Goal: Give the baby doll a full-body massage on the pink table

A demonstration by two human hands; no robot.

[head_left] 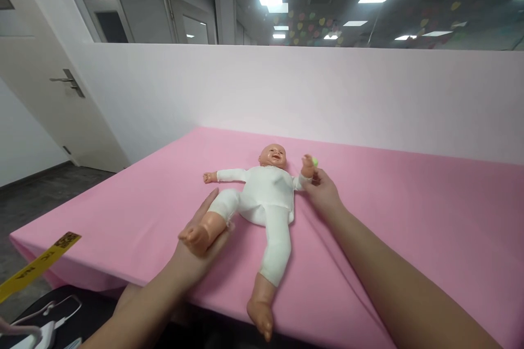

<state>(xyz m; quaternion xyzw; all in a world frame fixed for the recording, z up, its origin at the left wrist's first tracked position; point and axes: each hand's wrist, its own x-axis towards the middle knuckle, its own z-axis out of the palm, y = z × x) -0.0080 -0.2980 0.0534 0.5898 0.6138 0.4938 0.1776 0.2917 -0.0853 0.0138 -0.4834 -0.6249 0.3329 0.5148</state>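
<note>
A baby doll (266, 196) in a white bodysuit lies on its back on the pink-covered table (409, 212), head toward the far wall. My left hand (200, 240) lies palm up under the doll's bare left-side foot and lower leg, cradling it. My right hand (321, 188) grips the doll's raised arm at the wrist. A small green object (314, 162) shows just behind the doll's hand; I cannot tell what it is. The doll's other leg stretches toward the table's near edge.
A white partition wall (327, 92) rises behind the table. A door (49, 82) with a handle stands at the left. A yellow strip (36, 264) and a white cabled device (45, 327) sit at the lower left.
</note>
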